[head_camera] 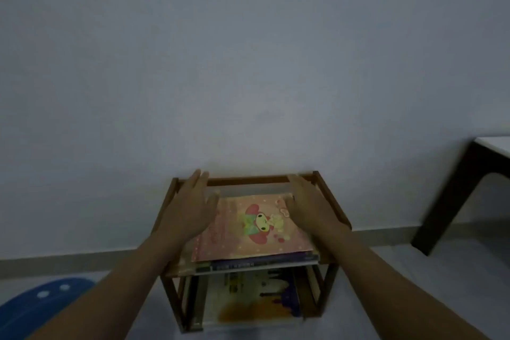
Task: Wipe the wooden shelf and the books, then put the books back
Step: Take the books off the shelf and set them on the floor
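A small two-tier wooden shelf (332, 201) stands on the floor against the wall. On its upper tier lies a flat stack of books (265, 262); the top one is a pink book (248, 240) with a cartoon figure on the cover. More books (254, 298) lie on the lower tier. My left hand (190, 210) rests flat along the left edge of the stack, fingers stretched toward the wall. My right hand (306, 204) lies flat at the stack's right edge. Neither hand grips anything that I can see. No cloth is in view.
A dark table leg (452, 196) under a white top (496, 145) stands at the right. A blue mat (41, 303) with white dots lies on the floor at the lower left. The wall rises directly behind the shelf.
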Demonstrator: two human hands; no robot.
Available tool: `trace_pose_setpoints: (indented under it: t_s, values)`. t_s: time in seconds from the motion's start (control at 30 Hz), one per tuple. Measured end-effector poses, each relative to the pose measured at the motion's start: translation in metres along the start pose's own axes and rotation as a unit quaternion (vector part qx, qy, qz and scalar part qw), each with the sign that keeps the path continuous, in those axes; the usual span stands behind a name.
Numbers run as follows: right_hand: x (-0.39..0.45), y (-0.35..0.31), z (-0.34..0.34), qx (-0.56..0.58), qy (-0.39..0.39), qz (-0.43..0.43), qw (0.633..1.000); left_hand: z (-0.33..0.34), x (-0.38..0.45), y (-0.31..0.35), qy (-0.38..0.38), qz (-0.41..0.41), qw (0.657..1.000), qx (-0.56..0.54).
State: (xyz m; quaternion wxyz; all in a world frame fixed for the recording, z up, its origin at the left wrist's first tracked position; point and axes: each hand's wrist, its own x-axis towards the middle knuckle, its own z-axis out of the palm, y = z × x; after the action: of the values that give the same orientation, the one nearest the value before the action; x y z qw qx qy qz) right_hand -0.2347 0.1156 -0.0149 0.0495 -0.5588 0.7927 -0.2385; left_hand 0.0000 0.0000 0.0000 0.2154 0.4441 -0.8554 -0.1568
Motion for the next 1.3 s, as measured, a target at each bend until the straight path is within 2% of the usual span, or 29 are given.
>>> trace_pose_setpoints:
  t_s: [0.1, 0.23, 0.33, 0.43, 0.53, 0.6, 0.73, 0.87, 0.97, 1.17, 1.3]
  values:
    - [-0.008, 0.006, 0.025, -0.011, 0.009, 0.005, 1.000, 0.022, -0.007, -0.010, -0.011, -0.002, 1.000, 0.010]
    - [-0.014, 0.023, 0.050, -0.026, -0.043, 0.038, 0.998, 0.049, -0.012, -0.027, -0.059, -0.048, 0.996, 0.036]
    - [-0.013, 0.033, 0.060, -0.033, -0.059, 0.055, 0.996, 0.064, -0.009, -0.038, -0.064, -0.073, 0.995, 0.013]
    - [-0.010, 0.039, 0.070, -0.016, -0.084, 0.084, 0.993, 0.077, -0.003, -0.042, -0.058, -0.140, 0.988, -0.021]
    - [0.000, 0.040, 0.080, 0.017, -0.059, 0.147, 0.987, 0.084, 0.006, -0.047, -0.068, -0.210, 0.975, -0.029]
    - [0.011, 0.041, 0.084, 0.036, -0.044, 0.214, 0.975, 0.083, 0.010, -0.042, -0.056, -0.258, 0.962, -0.072]
    - [0.028, 0.040, 0.088, 0.057, -0.030, 0.322, 0.944, 0.084, 0.021, -0.034, -0.048, -0.340, 0.909, -0.237]
    - [0.034, 0.040, 0.089, 0.171, -0.030, 0.365, 0.915, 0.076, 0.026, -0.035, -0.081, -0.345, 0.891, -0.283]
    - [0.026, 0.038, 0.082, 0.204, -0.009, 0.357, 0.912, 0.067, 0.019, -0.036, -0.113, -0.347, 0.873, -0.322]
    - [-0.029, 0.022, 0.058, 0.277, 0.050, 0.316, 0.906, 0.039, -0.032, -0.025, -0.102, -0.290, 0.901, -0.307]
    - [-0.083, 0.007, 0.049, 0.285, 0.073, 0.325, 0.899, 0.018, -0.080, -0.020, -0.108, -0.259, 0.907, -0.313]
